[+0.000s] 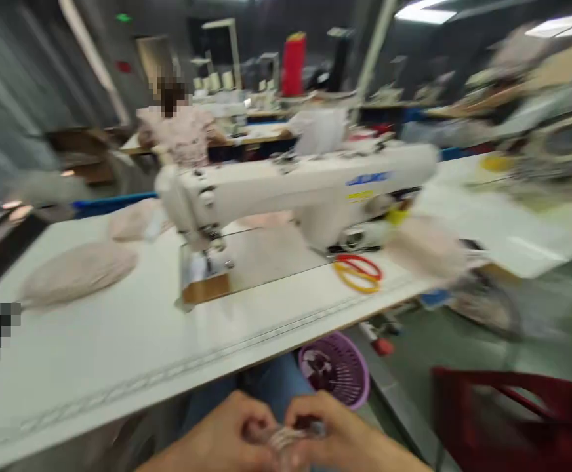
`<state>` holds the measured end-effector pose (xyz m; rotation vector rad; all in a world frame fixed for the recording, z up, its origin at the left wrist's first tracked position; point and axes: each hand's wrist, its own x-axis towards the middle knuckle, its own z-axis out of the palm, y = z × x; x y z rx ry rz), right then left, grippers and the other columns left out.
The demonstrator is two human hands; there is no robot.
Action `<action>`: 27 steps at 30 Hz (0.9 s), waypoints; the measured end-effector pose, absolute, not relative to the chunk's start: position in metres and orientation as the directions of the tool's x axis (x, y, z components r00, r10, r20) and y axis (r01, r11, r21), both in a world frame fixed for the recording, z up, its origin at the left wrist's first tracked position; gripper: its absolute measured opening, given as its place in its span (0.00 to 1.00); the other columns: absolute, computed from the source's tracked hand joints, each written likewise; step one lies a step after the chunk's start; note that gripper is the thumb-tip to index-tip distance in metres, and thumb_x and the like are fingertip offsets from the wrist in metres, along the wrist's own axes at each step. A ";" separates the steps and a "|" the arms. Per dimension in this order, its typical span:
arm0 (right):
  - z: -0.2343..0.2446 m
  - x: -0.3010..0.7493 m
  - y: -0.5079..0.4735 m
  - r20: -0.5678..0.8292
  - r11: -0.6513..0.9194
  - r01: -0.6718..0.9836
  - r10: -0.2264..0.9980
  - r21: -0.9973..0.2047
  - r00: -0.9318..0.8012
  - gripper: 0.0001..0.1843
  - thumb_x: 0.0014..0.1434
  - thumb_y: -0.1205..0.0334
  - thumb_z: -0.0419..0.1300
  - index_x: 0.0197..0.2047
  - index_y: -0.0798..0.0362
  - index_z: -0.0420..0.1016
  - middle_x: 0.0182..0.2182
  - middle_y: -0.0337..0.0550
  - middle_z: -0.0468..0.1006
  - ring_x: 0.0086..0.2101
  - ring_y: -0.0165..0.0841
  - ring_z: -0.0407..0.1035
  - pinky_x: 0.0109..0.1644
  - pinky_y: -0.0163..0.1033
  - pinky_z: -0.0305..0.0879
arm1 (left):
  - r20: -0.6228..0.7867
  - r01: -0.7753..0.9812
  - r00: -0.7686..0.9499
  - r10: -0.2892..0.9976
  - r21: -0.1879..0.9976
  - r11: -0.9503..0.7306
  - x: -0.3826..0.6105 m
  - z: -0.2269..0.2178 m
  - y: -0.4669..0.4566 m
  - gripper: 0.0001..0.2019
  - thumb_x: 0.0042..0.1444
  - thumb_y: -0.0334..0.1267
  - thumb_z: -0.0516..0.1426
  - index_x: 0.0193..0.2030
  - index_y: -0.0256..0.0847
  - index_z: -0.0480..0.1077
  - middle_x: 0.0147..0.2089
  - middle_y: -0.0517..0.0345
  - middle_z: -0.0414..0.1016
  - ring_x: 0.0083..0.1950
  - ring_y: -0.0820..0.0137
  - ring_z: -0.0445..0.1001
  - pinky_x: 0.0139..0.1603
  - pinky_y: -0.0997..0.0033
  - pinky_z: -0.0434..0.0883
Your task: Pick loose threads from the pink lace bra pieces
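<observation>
My left hand (231, 432) and my right hand (330, 436) meet low in the view, above my lap and in front of the table edge. Fingers on both hands are curled inward. Between them they grip a small, pale, bunched piece of fabric (283, 438), blurred and partly covered by the fingers. Beyond the edge stands a white sewing machine (286, 187), its needle end towards the left. Scissors (359, 272) with red and yellow handles lie on the table (133, 341) near the machine's base.
Pale pink fabric pieces (79, 272) lie left of the machine, and more folded fabric (426, 246) lies to its right. Below the table is a purple basket (357, 373) with scraps in it. A dark red chair (512, 413) stands at right. Further back sits another person (182, 134).
</observation>
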<state>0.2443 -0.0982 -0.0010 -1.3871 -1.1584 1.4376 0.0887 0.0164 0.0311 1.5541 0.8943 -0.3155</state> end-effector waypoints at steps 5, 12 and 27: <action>-0.002 0.251 -0.098 -0.348 -0.344 0.052 0.921 -0.938 -0.174 0.22 0.51 0.43 0.62 0.23 0.54 0.67 0.21 0.34 0.61 0.26 0.28 0.53 0.30 0.33 0.49 | -0.550 0.518 0.821 0.150 0.830 0.207 0.079 0.008 0.021 0.21 0.34 0.49 0.67 0.32 0.34 0.75 0.21 0.67 0.61 0.23 0.81 0.55 0.22 0.80 0.52; 0.003 0.246 -0.096 -0.441 -0.432 0.089 0.874 -0.897 -0.204 0.23 0.50 0.40 0.61 0.24 0.54 0.68 0.22 0.35 0.62 0.27 0.29 0.54 0.32 0.34 0.49 | -0.594 0.536 0.795 0.123 0.783 0.317 0.072 0.004 0.018 0.27 0.26 0.53 0.69 0.31 0.34 0.75 0.26 0.61 0.71 0.26 0.76 0.64 0.29 0.77 0.62; -0.010 0.242 -0.090 -0.473 -0.468 0.078 0.856 -0.880 -0.206 0.25 0.47 0.38 0.61 0.23 0.54 0.66 0.22 0.35 0.62 0.27 0.30 0.54 0.32 0.35 0.49 | -0.597 0.531 0.792 0.130 0.778 0.335 0.066 0.001 0.020 0.24 0.30 0.51 0.68 0.32 0.35 0.77 0.25 0.62 0.71 0.26 0.75 0.65 0.31 0.77 0.64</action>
